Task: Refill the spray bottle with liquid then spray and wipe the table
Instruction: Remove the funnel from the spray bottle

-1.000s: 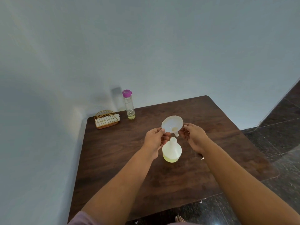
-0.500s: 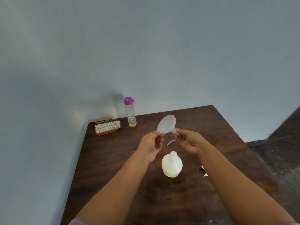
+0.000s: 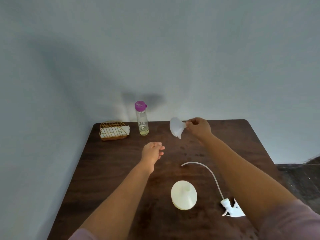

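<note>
The pale yellow spray bottle point(image 3: 184, 197) stands uncapped on the dark wooden table point(image 3: 107, 170), near its front. Its white spray head point(image 3: 232, 209) with a long dip tube lies on the table to the right of the bottle. My right hand point(image 3: 198, 128) pinches a translucent white funnel point(image 3: 176, 127) by its rim and holds it in the air over the far part of the table. My left hand point(image 3: 152, 152) hovers with relaxed fingers, holding nothing. A clear refill bottle point(image 3: 142, 119) with a purple cap and a little yellowish liquid stands at the back.
A gold wire holder point(image 3: 113, 130) with white cloth or napkins in it sits at the back left corner. A grey wall runs close behind and to the left. Dark floor shows past the table's right edge.
My left hand has let go of the funnel and dropped away to the left. My right hand has carried the funnel farther back and to the right. The view has tilted, bringing the spray head into sight.
</note>
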`<state>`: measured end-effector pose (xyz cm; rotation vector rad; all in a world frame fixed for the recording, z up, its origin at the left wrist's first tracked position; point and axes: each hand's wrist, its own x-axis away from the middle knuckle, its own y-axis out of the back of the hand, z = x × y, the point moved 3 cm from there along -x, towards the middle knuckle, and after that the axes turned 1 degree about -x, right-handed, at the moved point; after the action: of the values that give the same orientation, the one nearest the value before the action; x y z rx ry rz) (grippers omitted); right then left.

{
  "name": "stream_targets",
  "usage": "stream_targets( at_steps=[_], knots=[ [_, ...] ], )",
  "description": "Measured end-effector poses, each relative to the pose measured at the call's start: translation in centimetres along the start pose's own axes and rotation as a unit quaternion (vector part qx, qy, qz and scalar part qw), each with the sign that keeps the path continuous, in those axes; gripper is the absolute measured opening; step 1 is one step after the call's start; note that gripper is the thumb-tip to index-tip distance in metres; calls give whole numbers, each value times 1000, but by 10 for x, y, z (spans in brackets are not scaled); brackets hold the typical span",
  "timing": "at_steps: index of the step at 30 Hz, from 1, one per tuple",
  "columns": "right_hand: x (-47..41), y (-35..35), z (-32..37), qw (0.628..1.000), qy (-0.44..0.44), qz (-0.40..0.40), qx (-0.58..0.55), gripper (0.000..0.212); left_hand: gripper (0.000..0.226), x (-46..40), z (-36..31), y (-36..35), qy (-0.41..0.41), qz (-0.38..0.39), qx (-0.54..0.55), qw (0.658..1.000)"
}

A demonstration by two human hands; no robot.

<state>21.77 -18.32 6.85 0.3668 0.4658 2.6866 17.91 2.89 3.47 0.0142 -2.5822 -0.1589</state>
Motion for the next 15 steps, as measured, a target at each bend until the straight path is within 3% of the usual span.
stream_targets(
  at_steps=[5,15],
  knots=[
    [-55,-58,-1,972,113,42,200,17,13,-37,-5,-5,-22,-19,-34,999],
    [-114,-137,-23,905,190,130,357,18,10,-63,21,-4,-2,-12,-42,999]
  ],
)
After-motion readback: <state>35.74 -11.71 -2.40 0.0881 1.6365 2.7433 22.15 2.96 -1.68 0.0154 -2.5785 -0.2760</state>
